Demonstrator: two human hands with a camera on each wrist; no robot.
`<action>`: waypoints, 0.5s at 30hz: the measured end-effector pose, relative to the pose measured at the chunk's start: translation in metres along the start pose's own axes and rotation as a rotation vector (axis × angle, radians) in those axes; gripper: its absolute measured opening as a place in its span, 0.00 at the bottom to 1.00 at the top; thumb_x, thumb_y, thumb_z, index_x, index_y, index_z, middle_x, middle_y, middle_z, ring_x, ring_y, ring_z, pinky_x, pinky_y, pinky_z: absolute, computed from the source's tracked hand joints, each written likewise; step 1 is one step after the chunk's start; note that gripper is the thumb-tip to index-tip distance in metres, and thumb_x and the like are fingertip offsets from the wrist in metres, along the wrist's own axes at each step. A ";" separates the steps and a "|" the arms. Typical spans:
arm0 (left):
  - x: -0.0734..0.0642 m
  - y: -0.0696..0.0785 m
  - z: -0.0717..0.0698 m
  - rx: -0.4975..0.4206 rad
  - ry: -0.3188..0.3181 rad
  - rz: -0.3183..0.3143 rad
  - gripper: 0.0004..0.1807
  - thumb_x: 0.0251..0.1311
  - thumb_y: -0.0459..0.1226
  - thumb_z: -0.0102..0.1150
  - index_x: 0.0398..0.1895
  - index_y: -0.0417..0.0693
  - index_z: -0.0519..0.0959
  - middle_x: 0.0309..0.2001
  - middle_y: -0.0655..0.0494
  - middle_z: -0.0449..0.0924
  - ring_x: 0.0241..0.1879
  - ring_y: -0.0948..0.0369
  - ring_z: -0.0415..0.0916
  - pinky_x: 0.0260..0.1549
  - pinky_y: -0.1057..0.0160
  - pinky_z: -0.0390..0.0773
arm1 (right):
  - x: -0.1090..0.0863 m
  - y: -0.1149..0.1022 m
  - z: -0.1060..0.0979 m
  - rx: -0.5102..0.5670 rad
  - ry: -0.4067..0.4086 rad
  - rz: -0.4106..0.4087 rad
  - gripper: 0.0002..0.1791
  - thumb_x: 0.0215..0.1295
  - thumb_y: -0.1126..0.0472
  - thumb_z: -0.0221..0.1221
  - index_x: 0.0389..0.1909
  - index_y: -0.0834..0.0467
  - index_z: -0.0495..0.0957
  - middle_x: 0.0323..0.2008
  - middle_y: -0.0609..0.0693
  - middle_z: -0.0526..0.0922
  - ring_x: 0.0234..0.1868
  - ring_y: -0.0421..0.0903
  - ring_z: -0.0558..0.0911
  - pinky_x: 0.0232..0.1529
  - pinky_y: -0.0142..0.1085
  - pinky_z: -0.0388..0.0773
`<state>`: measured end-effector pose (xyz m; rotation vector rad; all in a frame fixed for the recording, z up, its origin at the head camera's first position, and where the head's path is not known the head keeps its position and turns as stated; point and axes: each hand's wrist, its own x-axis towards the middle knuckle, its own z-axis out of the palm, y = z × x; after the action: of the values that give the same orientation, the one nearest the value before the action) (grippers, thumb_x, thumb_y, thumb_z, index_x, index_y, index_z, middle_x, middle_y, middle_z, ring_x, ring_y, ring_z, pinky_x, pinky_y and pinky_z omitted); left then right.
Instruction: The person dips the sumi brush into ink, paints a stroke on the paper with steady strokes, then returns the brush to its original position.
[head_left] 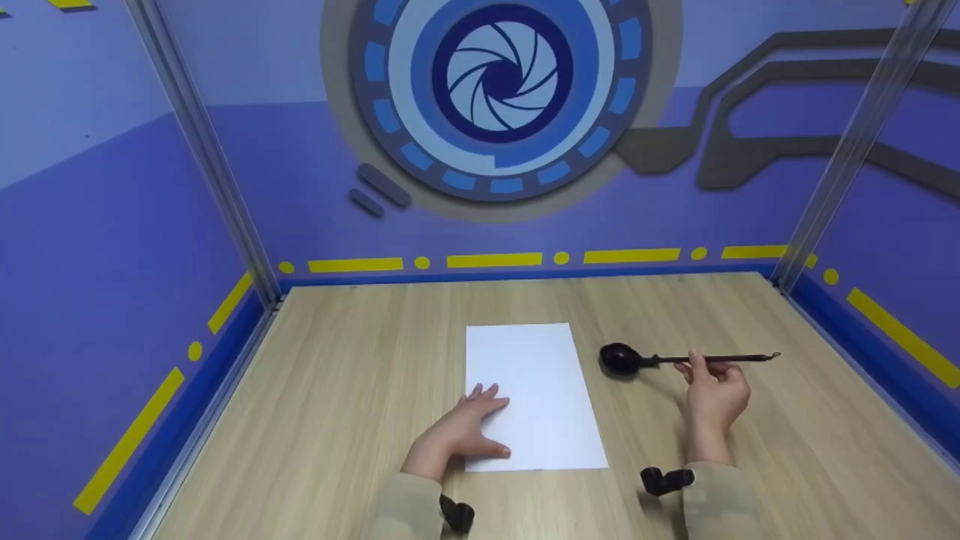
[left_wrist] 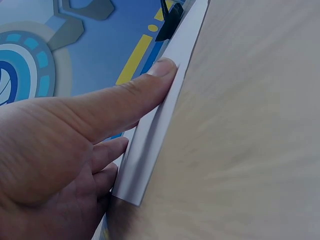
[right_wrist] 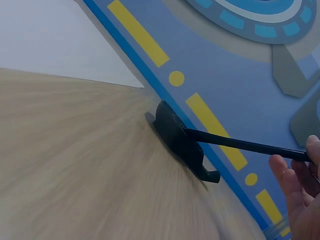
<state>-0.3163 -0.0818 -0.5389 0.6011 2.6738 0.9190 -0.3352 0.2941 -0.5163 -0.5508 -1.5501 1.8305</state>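
Note:
My left hand (head_left: pixel 469 427) rests with fingers spread on the left side of a white sheet of paper (head_left: pixel 544 375); in the left wrist view its thumb (left_wrist: pixel 162 67) lies flat on the sheet. To the right of the paper, my right hand (head_left: pixel 716 394) pinches a thin dark writing brush (head_left: pixel 739 358) with a small loop at its end. The brush lies nearly level and slants down into a black dish (right_wrist: pixel 175 132) with a short handle stub. The brush's tip is hidden inside the dish, which stands on the table.
A light wooden table (head_left: pixel 352 375) bears the paper and dish. Blue and purple panels (head_left: pixel 262 165) with yellow marks stand behind and at both sides, joined by metal posts (head_left: pixel 214 165). Black wrist cameras (head_left: pixel 666 481) are strapped at both sleeves.

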 end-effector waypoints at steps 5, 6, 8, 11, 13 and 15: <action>0.001 0.000 0.000 0.005 0.002 0.009 0.47 0.51 0.45 0.80 0.75 0.45 0.69 0.82 0.47 0.55 0.84 0.46 0.44 0.83 0.43 0.46 | -0.001 -0.003 -0.001 -0.046 0.009 -0.009 0.09 0.66 0.64 0.67 0.38 0.64 0.77 0.24 0.37 0.82 0.23 0.32 0.88 0.34 0.23 0.86; 0.001 -0.001 0.000 0.005 0.003 0.009 0.47 0.51 0.45 0.80 0.75 0.45 0.69 0.82 0.47 0.55 0.84 0.46 0.44 0.83 0.43 0.46 | -0.001 -0.004 -0.001 -0.069 0.010 -0.015 0.09 0.67 0.63 0.67 0.38 0.64 0.77 0.24 0.35 0.82 0.23 0.31 0.87 0.34 0.22 0.86; 0.001 -0.001 0.000 0.007 0.003 0.010 0.47 0.50 0.44 0.80 0.75 0.45 0.69 0.82 0.47 0.55 0.84 0.45 0.44 0.83 0.43 0.46 | -0.002 -0.006 -0.001 -0.106 0.013 -0.034 0.09 0.67 0.63 0.67 0.38 0.64 0.78 0.23 0.33 0.82 0.23 0.29 0.87 0.34 0.21 0.85; 0.001 -0.001 0.000 0.005 0.003 0.009 0.47 0.50 0.45 0.80 0.75 0.45 0.69 0.82 0.47 0.54 0.84 0.45 0.44 0.83 0.44 0.46 | -0.001 -0.008 -0.001 -0.146 0.000 -0.085 0.11 0.68 0.62 0.66 0.41 0.67 0.80 0.24 0.30 0.83 0.25 0.27 0.86 0.35 0.19 0.84; 0.001 -0.001 0.000 0.001 0.001 0.006 0.47 0.50 0.45 0.80 0.75 0.46 0.69 0.82 0.47 0.54 0.84 0.46 0.43 0.83 0.44 0.45 | -0.001 -0.010 0.000 -0.138 -0.017 -0.113 0.11 0.69 0.63 0.65 0.43 0.69 0.81 0.25 0.30 0.84 0.26 0.26 0.87 0.37 0.19 0.85; 0.001 -0.001 0.000 0.000 -0.003 0.002 0.48 0.51 0.45 0.80 0.75 0.46 0.69 0.82 0.48 0.54 0.84 0.46 0.43 0.83 0.44 0.45 | 0.000 -0.010 0.001 -0.114 -0.041 -0.124 0.13 0.69 0.64 0.65 0.46 0.70 0.82 0.27 0.30 0.86 0.29 0.26 0.87 0.39 0.19 0.85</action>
<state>-0.3178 -0.0819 -0.5398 0.6048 2.6710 0.9176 -0.3335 0.2947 -0.5063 -0.4608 -1.6860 1.6783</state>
